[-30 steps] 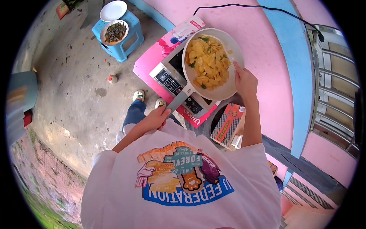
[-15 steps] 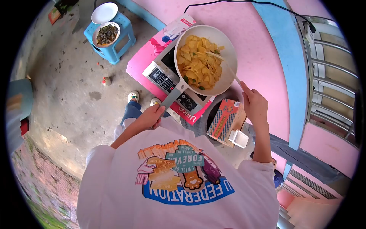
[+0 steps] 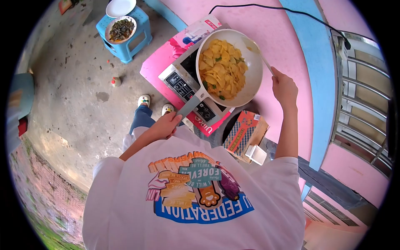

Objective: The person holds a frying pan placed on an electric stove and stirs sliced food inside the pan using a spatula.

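A white pan (image 3: 255,79) with yellow slices (image 3: 223,68) and bits of green in it sits on an induction cooker (image 3: 183,85). Around the end of its grey handle (image 3: 189,106) my left hand (image 3: 165,126) is closed. My right hand (image 3: 285,88), to the right of the pan, grips a pale spatula (image 3: 264,60), whose head lies at the pan's upper right inner wall, beside the food. Beneath the cooker is a pink box (image 3: 156,77).
A blue stool (image 3: 139,31) at the upper left bears a dish of dark food (image 3: 121,30) and a white plate (image 3: 120,7). Near my right forearm are a patterned carton (image 3: 241,135) and a small white container (image 3: 256,154). A black cable (image 3: 287,9) runs along the top.
The spatula has gone from low at the pan's right side, through the slices, to the upper right wall. My right hand has moved right, away from the pan. My left hand still holds the handle.
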A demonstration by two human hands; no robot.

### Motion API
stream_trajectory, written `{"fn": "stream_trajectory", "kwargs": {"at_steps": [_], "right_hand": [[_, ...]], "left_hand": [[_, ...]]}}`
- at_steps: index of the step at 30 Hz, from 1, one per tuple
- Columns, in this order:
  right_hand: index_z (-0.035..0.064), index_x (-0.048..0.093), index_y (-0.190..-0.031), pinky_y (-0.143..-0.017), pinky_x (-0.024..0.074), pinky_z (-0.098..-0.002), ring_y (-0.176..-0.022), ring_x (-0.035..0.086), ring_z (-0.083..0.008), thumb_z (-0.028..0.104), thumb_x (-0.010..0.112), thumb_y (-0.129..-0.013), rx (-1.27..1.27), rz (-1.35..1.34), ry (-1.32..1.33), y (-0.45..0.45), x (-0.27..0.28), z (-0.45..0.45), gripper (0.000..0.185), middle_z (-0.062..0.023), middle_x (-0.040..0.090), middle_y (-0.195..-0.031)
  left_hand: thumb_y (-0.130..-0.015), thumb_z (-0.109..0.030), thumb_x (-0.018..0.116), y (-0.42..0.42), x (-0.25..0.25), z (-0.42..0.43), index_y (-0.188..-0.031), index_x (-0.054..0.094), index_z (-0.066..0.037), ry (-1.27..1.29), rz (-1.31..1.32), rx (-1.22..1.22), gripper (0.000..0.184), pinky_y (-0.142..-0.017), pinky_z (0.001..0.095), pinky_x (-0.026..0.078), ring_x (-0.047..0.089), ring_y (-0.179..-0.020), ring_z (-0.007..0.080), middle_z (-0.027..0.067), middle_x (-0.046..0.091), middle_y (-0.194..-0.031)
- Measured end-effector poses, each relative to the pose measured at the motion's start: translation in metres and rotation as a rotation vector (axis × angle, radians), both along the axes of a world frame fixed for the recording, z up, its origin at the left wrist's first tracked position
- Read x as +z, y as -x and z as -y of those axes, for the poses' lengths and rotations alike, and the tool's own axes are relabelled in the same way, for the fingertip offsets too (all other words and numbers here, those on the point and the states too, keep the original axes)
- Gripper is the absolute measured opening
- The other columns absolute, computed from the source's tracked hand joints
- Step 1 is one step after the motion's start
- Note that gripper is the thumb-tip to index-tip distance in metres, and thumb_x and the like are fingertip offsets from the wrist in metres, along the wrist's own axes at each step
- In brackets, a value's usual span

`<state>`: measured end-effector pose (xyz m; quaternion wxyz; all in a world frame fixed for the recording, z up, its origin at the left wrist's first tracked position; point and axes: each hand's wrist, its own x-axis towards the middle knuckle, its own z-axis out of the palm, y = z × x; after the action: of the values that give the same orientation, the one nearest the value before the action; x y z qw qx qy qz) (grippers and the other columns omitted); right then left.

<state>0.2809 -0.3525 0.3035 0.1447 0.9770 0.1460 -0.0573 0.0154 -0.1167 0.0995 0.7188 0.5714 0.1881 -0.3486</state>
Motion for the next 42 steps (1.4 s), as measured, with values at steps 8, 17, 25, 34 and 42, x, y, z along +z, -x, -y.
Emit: {"fn": "stream_trajectory", "kwargs": {"at_steps": [8, 17, 25, 34, 42], "right_hand": [[0.0156, 0.068, -0.112, -0.065, 0.0504, -0.0429, -0.071, 0.065, -0.0294, 0.009, 0.056, -0.082, 0.581, -0.217, 0.007, -0.051, -0.012, -0.032, 0.033, -0.0116, 0.066, -0.075], [0.0127, 0.061, -0.121, -0.054, 0.0459, -0.0391, -0.059, 0.060, -0.0267, 0.006, 0.060, -0.082, 0.615, -0.320, 0.220, 0.053, 0.021, 0.003, 0.040, -0.0096, 0.059, -0.070], [0.0145, 0.057, -0.128, -0.050, 0.0445, -0.0384, -0.057, 0.059, -0.0246, 0.010, 0.060, -0.083, 0.368, -0.335, 0.207, 0.131, 0.060, 0.024, 0.045, -0.0084, 0.058, -0.070], [0.0065, 0.052, -0.132, -0.056, 0.0496, -0.0405, -0.065, 0.065, -0.0291, 0.007, 0.057, -0.079, 0.072, -0.157, 0.202, 0.157, -0.067, -0.043, 0.053, -0.0120, 0.060, -0.074], [0.0115, 0.066, -0.116, -0.070, 0.0501, -0.0435, -0.077, 0.065, -0.0356, 0.018, 0.054, -0.090, -0.175, -0.252, -0.248, 0.090, 0.025, 0.033, 0.029, -0.0185, 0.067, -0.082]], "left_hand": [[-0.100, -0.037, 0.043, -0.004, 0.007, -0.003, -0.088, 0.045, -0.005, 0.042, -0.057, -0.013, 0.034, -0.040, 0.0259, 0.036, 0.044, -0.045, 0.0098, 0.0020, 0.047, -0.063], [-0.100, -0.038, 0.043, -0.004, 0.015, -0.005, -0.090, 0.047, -0.005, 0.072, -0.090, 0.001, 0.035, -0.043, 0.0257, 0.038, 0.043, -0.047, 0.0096, 0.0014, 0.046, -0.064], [-0.100, -0.038, 0.043, -0.005, 0.015, -0.004, -0.090, 0.048, -0.005, 0.059, -0.106, -0.007, 0.035, -0.044, 0.0259, 0.038, 0.044, -0.048, 0.0094, 0.0011, 0.045, -0.063], [-0.101, -0.039, 0.040, -0.005, 0.010, -0.002, -0.090, 0.051, -0.007, 0.015, -0.044, -0.037, 0.035, -0.043, 0.0226, 0.034, 0.041, -0.046, 0.0074, -0.0003, 0.046, -0.061], [-0.100, -0.038, 0.042, -0.007, 0.017, -0.003, -0.086, 0.047, -0.005, 0.039, -0.111, -0.013, 0.036, -0.042, 0.0255, 0.035, 0.041, -0.044, 0.0096, 0.0007, 0.044, -0.061]]}}
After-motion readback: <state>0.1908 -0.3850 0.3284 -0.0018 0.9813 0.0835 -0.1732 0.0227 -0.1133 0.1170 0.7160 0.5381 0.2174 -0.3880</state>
